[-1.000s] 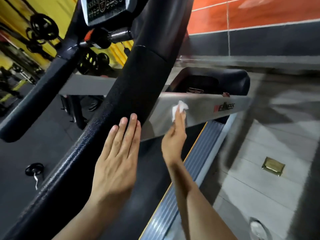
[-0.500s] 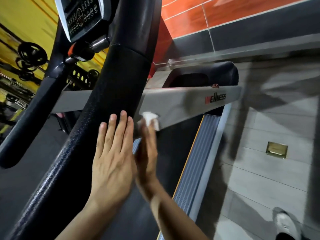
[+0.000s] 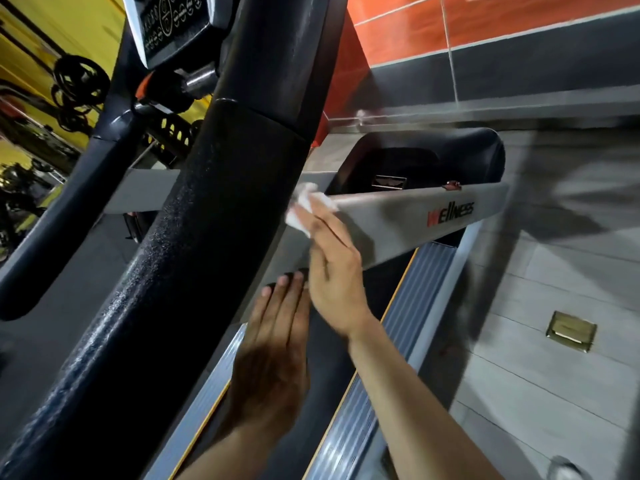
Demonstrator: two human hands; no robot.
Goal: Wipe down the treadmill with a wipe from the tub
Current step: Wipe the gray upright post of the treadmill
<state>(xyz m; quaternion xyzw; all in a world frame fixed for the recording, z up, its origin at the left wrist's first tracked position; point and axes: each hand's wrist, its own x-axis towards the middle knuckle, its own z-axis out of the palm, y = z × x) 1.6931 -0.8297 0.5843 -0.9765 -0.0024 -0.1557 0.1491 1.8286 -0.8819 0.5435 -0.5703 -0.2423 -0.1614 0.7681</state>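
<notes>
**Wipe on grey rail, centre of frame**

Gym interior: orange and grey tiled wall (image 3: 485, 39) across upper right, pale tiled floor (image 3: 540, 292) at right with a brass floor plate (image 3: 570, 331) set in it, yellow wall and weight plates (image 3: 81, 81) at upper left.

Treadmill fills the frame. Black textured upright (image 3: 194, 237) running from lower left to top centre; console (image 3: 169, 26) at top, left of the upright. Grey rail (image 3: 408, 223) crossing the centre, marked "WELLNESS" in red and black. Black belt (image 3: 332, 375) below it, flanked by ribbed side strips.

Right hand (image 3: 334, 271) at centre, fingers extended and only slightly bent, pressing a white wipe (image 3: 304, 209) against the rail's left end, just beside the upright. Wipe crumpled, partly covered by the fingertips. Motion blur on hand and wipe.

Left hand (image 3: 273, 348) just below and left of the right hand, fingers straight and together, holding nothing. Contact with the frame beneath: cannot tell. Tub not seen.
</notes>
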